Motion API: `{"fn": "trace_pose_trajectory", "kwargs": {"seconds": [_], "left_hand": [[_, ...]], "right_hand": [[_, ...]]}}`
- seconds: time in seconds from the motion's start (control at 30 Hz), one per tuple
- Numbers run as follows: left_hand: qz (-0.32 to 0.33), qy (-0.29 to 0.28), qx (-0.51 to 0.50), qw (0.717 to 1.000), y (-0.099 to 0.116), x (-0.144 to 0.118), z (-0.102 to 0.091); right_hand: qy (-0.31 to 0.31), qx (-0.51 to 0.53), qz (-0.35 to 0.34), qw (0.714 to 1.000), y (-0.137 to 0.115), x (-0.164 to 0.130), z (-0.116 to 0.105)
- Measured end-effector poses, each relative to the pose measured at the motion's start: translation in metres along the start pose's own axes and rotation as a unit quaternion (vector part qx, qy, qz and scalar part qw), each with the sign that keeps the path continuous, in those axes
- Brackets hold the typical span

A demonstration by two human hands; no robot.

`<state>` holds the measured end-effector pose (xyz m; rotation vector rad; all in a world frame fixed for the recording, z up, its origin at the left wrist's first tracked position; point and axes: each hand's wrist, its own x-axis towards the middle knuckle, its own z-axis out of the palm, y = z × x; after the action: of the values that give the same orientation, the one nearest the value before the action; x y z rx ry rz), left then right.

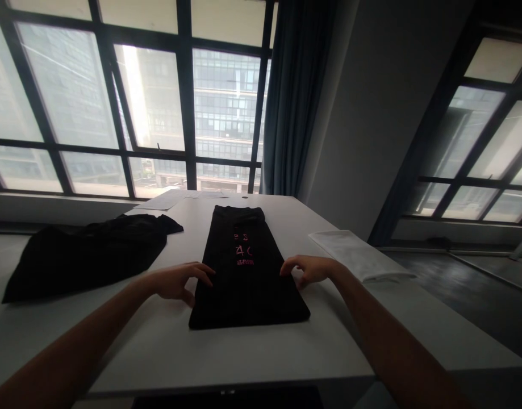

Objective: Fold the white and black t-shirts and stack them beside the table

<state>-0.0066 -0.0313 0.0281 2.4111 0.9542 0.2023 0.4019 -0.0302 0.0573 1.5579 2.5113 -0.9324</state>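
Note:
A black T-shirt (247,289), folded into a long strip with pink print on its front, lies flat on the white table (226,358). Its collar end points away from me. My left hand (182,281) is at its left edge, fingertips touching the cloth and the thumb held apart. At the opposite edge, my right hand (309,268) rests bent fingertips on the cloth, its thumb lower and partly hidden. Neither hand shows cloth pinched between its fingers.
Another black garment (94,255) lies loosely spread at the left. A folded white cloth (358,255) is on the right side. Sheets of paper (167,199) lie at the far end, before the windows and a blue curtain (292,102). A dark object (226,397) sits at the near edge.

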Motion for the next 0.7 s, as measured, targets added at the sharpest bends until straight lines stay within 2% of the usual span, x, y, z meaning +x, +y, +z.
{"fn": "trace_pose_trajectory", "kwargs": {"seconds": [0.07, 0.13, 0.23, 0.4, 0.53, 0.63, 0.67, 0.7], "left_hand": [[-0.011, -0.006, 0.019, 1.0, 0.002, 0.002, 0.005], [0.011, -0.006, 0.011, 1.0, 0.004, 0.003, 0.008], [0.047, 0.005, -0.006, 0.999, 0.007, 0.005, 0.005], [0.069, -0.018, -0.047, 0.996, 0.007, 0.003, -0.005], [0.087, -0.022, -0.107, 0.99, 0.001, -0.006, -0.002], [0.096, -0.004, -0.177, 0.98, -0.004, -0.007, 0.002], [0.093, 0.013, -0.203, 0.975, -0.004, -0.004, 0.002], [0.087, 0.045, -0.232, 0.968, -0.003, 0.0, 0.002]], "right_hand": [[0.009, -0.036, 0.03, 0.999, -0.005, 0.002, 0.005], [0.019, -0.067, 0.037, 0.997, -0.01, 0.004, 0.008], [0.031, -0.07, 0.003, 0.997, -0.014, 0.007, 0.01], [0.01, 0.026, -0.07, 0.997, -0.005, 0.0, -0.001], [-0.08, 0.125, -0.083, 0.986, 0.001, -0.016, -0.01], [-0.151, 0.19, -0.119, 0.963, -0.001, -0.022, -0.012], [-0.149, 0.214, -0.135, 0.956, -0.001, -0.021, -0.012], [-0.121, 0.24, -0.152, 0.951, -0.001, -0.018, -0.011]]}}
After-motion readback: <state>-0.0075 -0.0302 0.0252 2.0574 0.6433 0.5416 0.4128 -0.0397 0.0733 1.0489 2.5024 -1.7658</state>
